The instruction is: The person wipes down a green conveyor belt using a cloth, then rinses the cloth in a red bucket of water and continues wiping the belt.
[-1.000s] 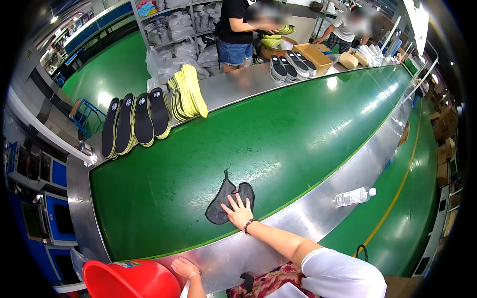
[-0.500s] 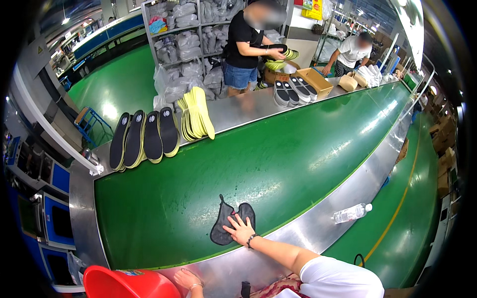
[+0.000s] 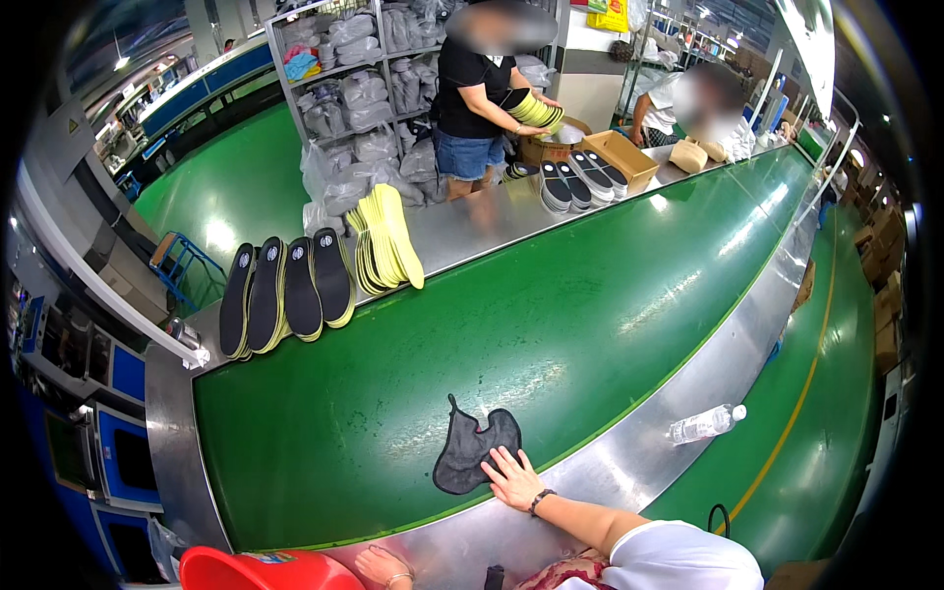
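Note:
A dark grey cloth [image 3: 462, 454] lies crumpled on the green belt surface [image 3: 324, 433], with one thin corner pointing away from me. My right hand [image 3: 513, 480] is flat, its spread fingers resting on the cloth's near right edge. Nearer the lower edge, my left hand [image 3: 382, 564] rests on the metal border [image 3: 447, 541], fingers stretched out and holding nothing. Just left of it stands a red bucket [image 3: 265, 570], cut off by the picture's edge. Damp-looking specks and streaks show on the green surface beyond the cloth.
Black insole stacks [image 3: 285, 295] and yellow-green insoles [image 3: 385, 241] line the far metal ledge. A clear bottle [image 3: 706, 425] lies on the near border at right. Across stand a person [image 3: 477, 98] holding insoles and another person [image 3: 659, 113], near an open carton [image 3: 621, 162].
My right hand has shifted right and nearer, from the cloth's middle to its edge. The whole view has shifted slightly. Across the belt, the person's insole stack has turned and lowered.

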Motion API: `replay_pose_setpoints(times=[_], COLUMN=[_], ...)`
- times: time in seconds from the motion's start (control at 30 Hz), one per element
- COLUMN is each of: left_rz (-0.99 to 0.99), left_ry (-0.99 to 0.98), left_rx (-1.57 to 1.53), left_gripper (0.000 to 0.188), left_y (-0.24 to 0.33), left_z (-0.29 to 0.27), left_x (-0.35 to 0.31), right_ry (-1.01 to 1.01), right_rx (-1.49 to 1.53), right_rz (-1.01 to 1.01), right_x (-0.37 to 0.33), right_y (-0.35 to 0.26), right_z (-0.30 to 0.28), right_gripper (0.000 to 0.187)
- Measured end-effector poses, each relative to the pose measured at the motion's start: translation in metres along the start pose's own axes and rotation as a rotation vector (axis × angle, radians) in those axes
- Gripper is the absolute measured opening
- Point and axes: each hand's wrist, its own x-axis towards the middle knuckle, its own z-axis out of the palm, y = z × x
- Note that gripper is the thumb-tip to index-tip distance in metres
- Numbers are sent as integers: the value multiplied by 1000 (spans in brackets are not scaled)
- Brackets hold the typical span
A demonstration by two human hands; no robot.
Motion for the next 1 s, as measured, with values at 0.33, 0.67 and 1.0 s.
replay_pose_setpoints(times=[0.33, 0.67, 1.0], left_rz=[-279, -294, -294], left_ry=[-109, -108, -118], left_rx=[-147, -138, -157], left_gripper=[25, 23, 22], left_y=[0, 7, 10], left_z=[2, -8, -9], left_x=[-4, -2, 3], right_ry=[91, -79, -272], right_rx=[67, -127, -74], right_rz=[69, 221, -45], right_x=[37, 52, 61], right_y=[9, 13, -37], right_z=[-5, 13, 13], right_gripper=[58, 63, 63])
